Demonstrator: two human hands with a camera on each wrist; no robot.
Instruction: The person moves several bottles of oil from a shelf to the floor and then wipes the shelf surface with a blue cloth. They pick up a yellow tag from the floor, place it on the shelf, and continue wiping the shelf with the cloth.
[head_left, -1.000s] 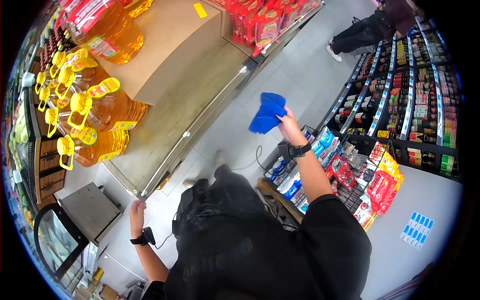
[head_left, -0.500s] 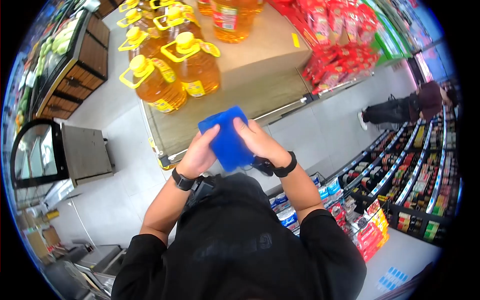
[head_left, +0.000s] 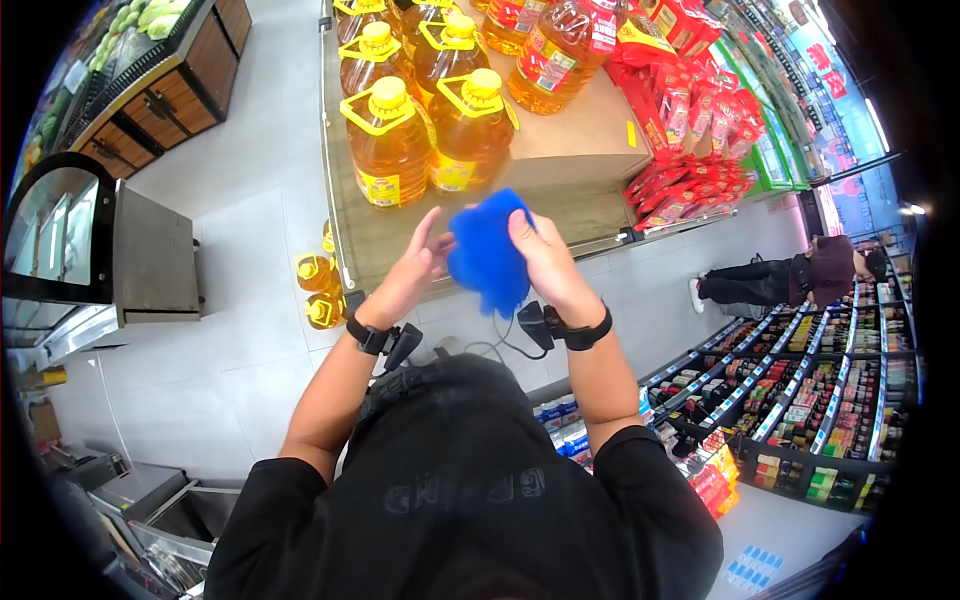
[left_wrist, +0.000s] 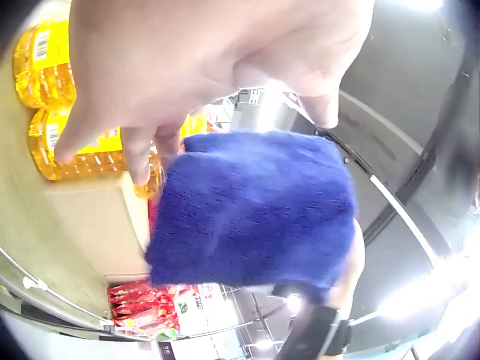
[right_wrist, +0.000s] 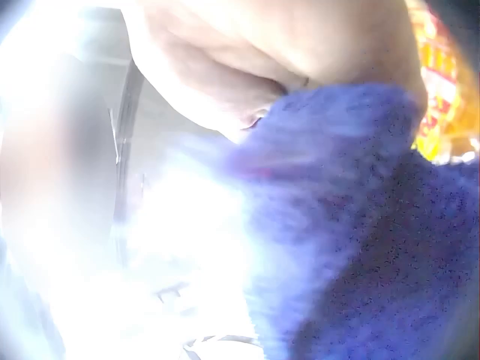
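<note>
A folded blue cloth [head_left: 485,255] is held up in front of my chest, over the edge of a wooden display platform [head_left: 370,245]. My right hand [head_left: 545,265] grips its right side, fingers curled over the top edge. My left hand [head_left: 418,262] is at its left edge, fingers spread and mostly straight, with the thumb touching the fabric. In the left wrist view the cloth [left_wrist: 255,210] hangs just under the left hand [left_wrist: 202,60]. The right wrist view is blurred and shows the cloth [right_wrist: 375,247] pressed against the right hand [right_wrist: 247,60].
Large bottles of cooking oil [head_left: 390,145] with yellow caps stand on the platform beside a cardboard box [head_left: 565,140]. Two more bottles [head_left: 318,290] sit on the floor. Red packets [head_left: 690,150] lie at the far right, a metal counter [head_left: 150,260] stands left, stocked shelves [head_left: 800,400] right, and a person [head_left: 790,275] is in the aisle.
A second ago only the right hand held the cloth, out to the right, and the left hung low. Both hands then met on it; now the left fingers have spread off the fabric.
</note>
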